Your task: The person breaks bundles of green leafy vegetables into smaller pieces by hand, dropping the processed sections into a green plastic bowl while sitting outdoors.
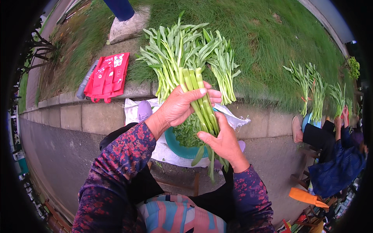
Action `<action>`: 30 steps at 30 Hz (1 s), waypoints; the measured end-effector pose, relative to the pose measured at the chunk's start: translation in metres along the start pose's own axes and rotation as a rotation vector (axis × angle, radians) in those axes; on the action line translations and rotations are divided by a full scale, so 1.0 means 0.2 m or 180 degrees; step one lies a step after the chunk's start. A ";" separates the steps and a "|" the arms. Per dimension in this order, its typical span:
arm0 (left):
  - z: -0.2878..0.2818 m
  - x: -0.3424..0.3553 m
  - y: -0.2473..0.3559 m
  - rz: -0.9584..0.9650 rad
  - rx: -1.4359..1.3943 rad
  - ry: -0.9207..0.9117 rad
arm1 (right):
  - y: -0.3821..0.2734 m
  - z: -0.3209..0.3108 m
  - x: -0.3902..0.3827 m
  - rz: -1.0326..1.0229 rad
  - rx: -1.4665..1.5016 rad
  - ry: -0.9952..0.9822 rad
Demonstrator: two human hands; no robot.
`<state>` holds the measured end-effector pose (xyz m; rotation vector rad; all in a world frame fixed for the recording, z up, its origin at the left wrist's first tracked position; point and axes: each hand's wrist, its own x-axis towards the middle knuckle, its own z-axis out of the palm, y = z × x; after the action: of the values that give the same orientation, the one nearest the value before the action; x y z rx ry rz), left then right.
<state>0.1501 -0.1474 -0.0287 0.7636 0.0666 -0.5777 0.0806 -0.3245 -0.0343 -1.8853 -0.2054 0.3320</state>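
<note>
In front of me, several thick green leafy vegetable stalks (200, 105) are held in a bundle, cut ends pointing away and leaves hanging toward my lap. My left hand (179, 105) closes round them near the cut ends, its thumb across the front and fingers behind. Lower down, my right hand (226, 143) grips the same stalks between thumb and fingers. Beneath my hands stands a teal basin (169, 140) with loose green leaves (187, 131) in it, set on a white sheet (134, 109). Beyond it lies a large pile of leafy stalks (175, 50), beside a smaller bunch (224, 68).
A red bag (107, 77) rests by a grey cylinder (86, 79) on the left, near a blue post (119, 8). A stone curb (99, 117) borders the grass. At right a co-worker in dark blue (336, 167) sits near tied bunches (318, 91) and an orange bag (304, 196).
</note>
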 end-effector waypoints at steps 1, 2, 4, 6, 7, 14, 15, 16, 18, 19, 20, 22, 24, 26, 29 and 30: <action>0.00 0.00 0.00 -0.0004 0.0010 0.0021 | 0.03 -0.02 0.00 0.0024 0.0135 0.0258; 0.01 -0.01 0.01 -0.0115 -0.0002 0.0118 | 0.05 -0.04 0.00 0.0047 0.0259 0.0513; 0.01 -0.01 -0.01 -0.0182 0.0152 0.0125 | 0.08 -0.10 0.01 0.0091 0.0417 0.0989; 0.02 -0.01 -0.04 -0.0254 0.0348 0.0113 | 0.08 -0.16 0.04 0.0150 0.0454 0.1452; 0.04 -0.01 -0.06 -0.0283 0.0499 0.0123 | 0.06 -0.18 0.04 0.0148 0.0534 0.1490; 0.07 -0.03 -0.17 -0.0079 0.1337 0.0115 | -0.11 -0.14 0.08 -0.0239 0.0590 0.1313; 0.07 -0.03 -0.18 -0.0028 0.1408 0.0094 | -0.11 -0.12 0.09 -0.0227 0.0561 0.1336; 0.07 -0.03 -0.19 0.0023 0.1478 0.0074 | -0.09 -0.11 0.10 -0.0215 0.0533 0.1358; 0.07 -0.02 -0.20 0.0068 0.1695 0.0057 | -0.06 -0.10 0.10 -0.0181 0.0481 0.1381; 0.08 -0.02 -0.19 0.0063 0.1851 0.0071 | -0.04 -0.10 0.10 -0.0163 0.0470 0.1373; 0.08 -0.02 -0.19 0.0067 0.2003 0.0082 | -0.04 -0.10 0.10 -0.0151 0.0451 0.1366; 0.09 -0.02 -0.20 0.0108 0.2052 0.0181 | -0.06 -0.11 0.10 -0.0125 0.0411 0.1398; 0.10 -0.02 -0.21 0.0148 0.2162 0.0266 | -0.07 -0.11 0.11 -0.0136 0.0378 0.1439; 0.09 -0.03 -0.22 0.0180 0.2310 0.0341 | -0.05 -0.10 0.11 -0.0167 0.0336 0.1479; 0.10 -0.03 -0.22 0.0212 0.2330 0.0338 | -0.05 -0.09 0.12 -0.0131 0.0171 0.1550; 0.11 -0.03 -0.21 0.0172 0.2371 0.0347 | -0.05 -0.09 0.12 -0.0104 0.0194 0.1556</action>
<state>0.1193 -0.1833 -0.0382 1.5161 -0.0752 -0.5063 0.1088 -0.3303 -0.0215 -1.8414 0.1032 -0.1480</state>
